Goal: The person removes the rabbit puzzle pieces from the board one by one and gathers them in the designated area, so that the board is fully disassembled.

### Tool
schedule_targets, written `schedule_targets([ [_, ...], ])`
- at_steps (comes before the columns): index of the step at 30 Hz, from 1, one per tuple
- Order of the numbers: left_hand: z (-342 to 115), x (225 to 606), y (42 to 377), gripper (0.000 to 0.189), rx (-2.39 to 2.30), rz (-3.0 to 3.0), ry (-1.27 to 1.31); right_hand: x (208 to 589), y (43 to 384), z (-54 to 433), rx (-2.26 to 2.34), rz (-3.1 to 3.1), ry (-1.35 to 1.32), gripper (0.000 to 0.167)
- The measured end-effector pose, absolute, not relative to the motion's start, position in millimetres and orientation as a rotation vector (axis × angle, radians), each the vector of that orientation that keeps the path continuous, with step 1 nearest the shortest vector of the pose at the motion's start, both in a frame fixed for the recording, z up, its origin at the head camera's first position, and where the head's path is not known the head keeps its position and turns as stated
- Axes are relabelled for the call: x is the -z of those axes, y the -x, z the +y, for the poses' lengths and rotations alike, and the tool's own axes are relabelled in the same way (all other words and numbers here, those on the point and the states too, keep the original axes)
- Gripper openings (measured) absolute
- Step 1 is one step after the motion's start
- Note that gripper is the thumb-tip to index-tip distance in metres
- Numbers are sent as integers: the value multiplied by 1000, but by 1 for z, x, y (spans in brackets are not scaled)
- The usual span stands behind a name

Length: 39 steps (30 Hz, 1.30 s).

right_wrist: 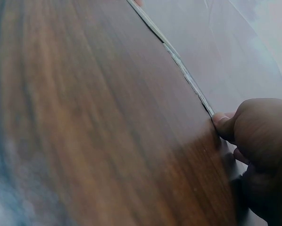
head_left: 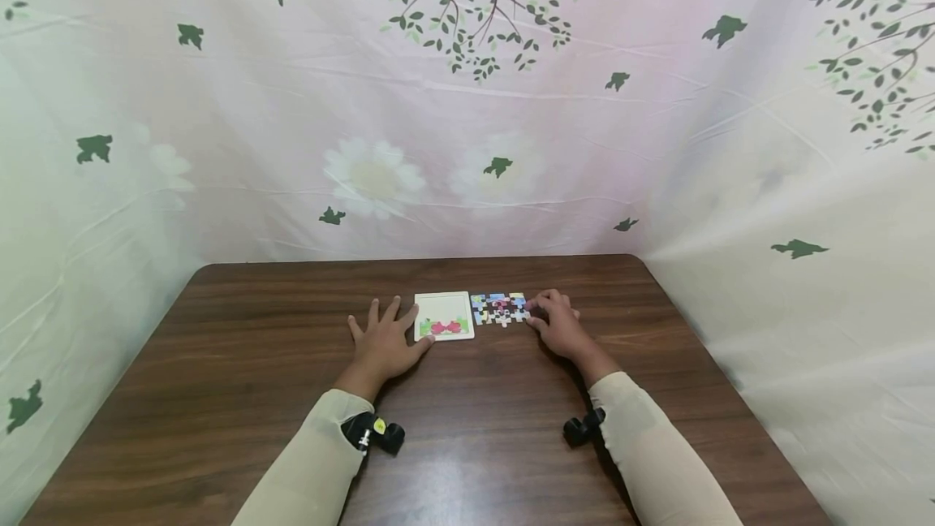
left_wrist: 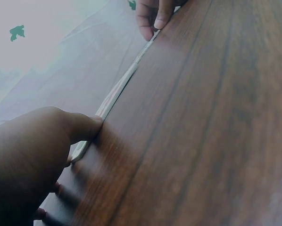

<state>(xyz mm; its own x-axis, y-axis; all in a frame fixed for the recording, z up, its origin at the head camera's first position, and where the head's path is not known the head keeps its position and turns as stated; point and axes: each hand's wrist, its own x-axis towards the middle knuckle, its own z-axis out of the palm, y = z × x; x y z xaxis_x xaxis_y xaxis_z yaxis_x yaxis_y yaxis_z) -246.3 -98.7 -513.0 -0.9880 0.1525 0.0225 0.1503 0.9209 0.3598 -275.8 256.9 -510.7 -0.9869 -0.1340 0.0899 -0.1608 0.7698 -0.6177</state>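
In the head view a white-rimmed puzzle tray (head_left: 444, 316), with red and green pictures along its near side, lies flat on the table. My left hand (head_left: 385, 350) spreads its fingers at the tray's left side, with thumb and index finger touching the edge. Right beside the tray lies a block of colourful jigsaw pieces (head_left: 500, 308), fitted together with gaps showing in the middle. My right hand (head_left: 558, 326) holds the right end of this block between thumb and curled fingers. Seen from the left wrist, the tray (left_wrist: 113, 96) shows edge-on under the left thumb.
The brown wooden table (head_left: 467, 445) runs back to a hanging cloth (head_left: 438, 242) printed with leaves, flowers and birds. More cloth hangs along both sides. A black wrist camera (head_left: 387, 435) sits on the left sleeve, another wrist camera (head_left: 582, 430) on the right.
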Motion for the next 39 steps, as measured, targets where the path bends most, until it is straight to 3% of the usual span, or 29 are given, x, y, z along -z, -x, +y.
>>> schedule_targets([
  [24,-93,511,238,81,-581,3081,-226,511,278,260,-1066,-2818,-328,20],
  [39,-89,506,209,80,-575,3068,-210,501,258,235,-1105,-2706,-360,20],
])
